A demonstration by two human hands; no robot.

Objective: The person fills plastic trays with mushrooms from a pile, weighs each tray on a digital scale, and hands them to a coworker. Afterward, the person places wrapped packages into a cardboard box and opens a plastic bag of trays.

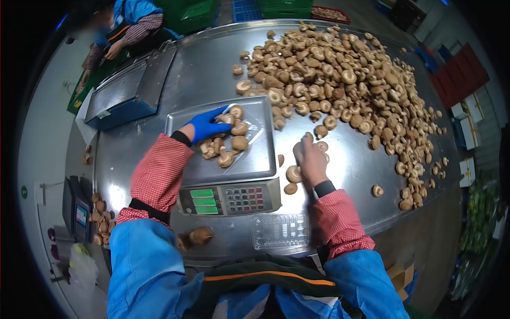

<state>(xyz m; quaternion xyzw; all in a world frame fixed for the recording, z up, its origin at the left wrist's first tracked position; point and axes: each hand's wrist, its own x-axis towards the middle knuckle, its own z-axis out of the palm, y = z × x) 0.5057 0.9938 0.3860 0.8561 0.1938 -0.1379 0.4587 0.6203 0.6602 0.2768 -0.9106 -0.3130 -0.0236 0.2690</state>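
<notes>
I see only some mushrooms (239, 142) on the scale (194, 171), most in a heap (340, 80) across the table (212, 56) — left hand (208, 125) half-curled against the batch, right hand (312, 159) among strays (294, 174) — whether either grips one, I can't tell.

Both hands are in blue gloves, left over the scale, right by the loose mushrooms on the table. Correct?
Not quite: the head view shows only the left hand in a blue glove; the right hand is bare. Left over the scale, right by the loose mushrooms on the table stands.
</notes>
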